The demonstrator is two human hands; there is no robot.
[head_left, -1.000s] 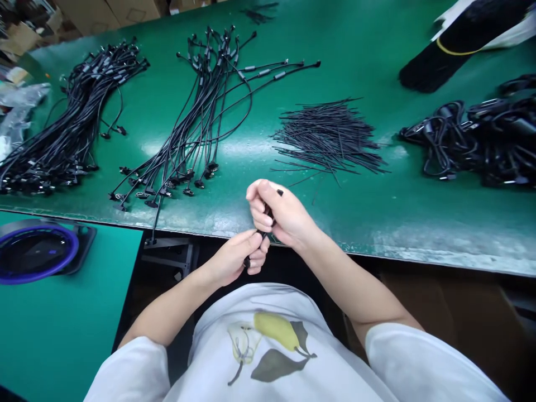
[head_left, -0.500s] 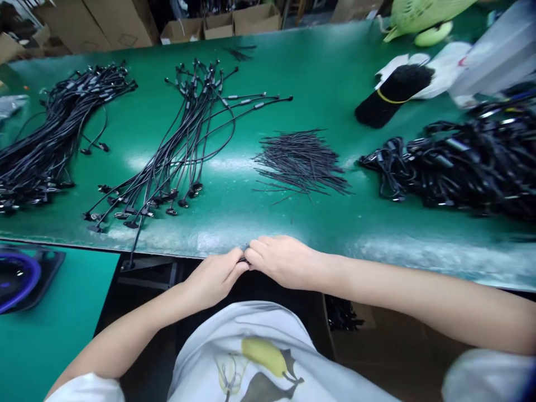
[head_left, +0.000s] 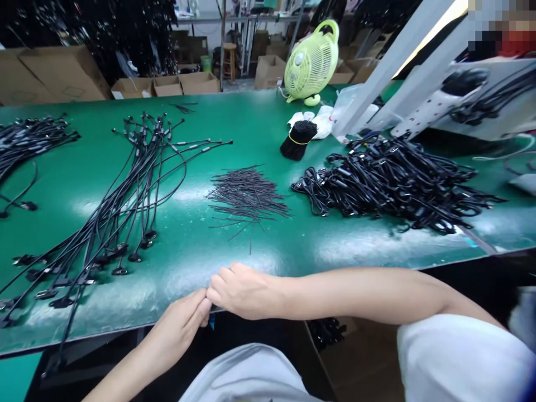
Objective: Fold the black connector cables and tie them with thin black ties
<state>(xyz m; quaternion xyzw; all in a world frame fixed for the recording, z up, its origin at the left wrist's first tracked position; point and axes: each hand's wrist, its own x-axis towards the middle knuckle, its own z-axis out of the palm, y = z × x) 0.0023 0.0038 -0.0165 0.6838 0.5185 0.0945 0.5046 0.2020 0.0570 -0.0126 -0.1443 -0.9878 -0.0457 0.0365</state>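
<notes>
My left hand (head_left: 183, 322) and my right hand (head_left: 244, 291) meet at the near edge of the green table (head_left: 176, 279). The fingers of both are closed and pressed together; whatever they hold is hidden. Just beyond them lies a loose pile of thin black ties (head_left: 249, 192). To the left, long black cables (head_left: 121, 206) with plugs at their ends spread across the tabletop, one hanging over the edge. On the right is a heap of coiled black cables (head_left: 385, 181).
A thick bundle of black ties (head_left: 298, 139) with a yellow band stands behind the coiled heap. Farther back are a light green fan (head_left: 312, 64) and grey posts (head_left: 393, 67). More cables (head_left: 31, 137) lie at far left. Cardboard boxes (head_left: 199, 82) line the far side.
My view has swung right and upward, bringing the whole fan and coiled heap into sight. Both hands stay together, closed, at the table edge.
</notes>
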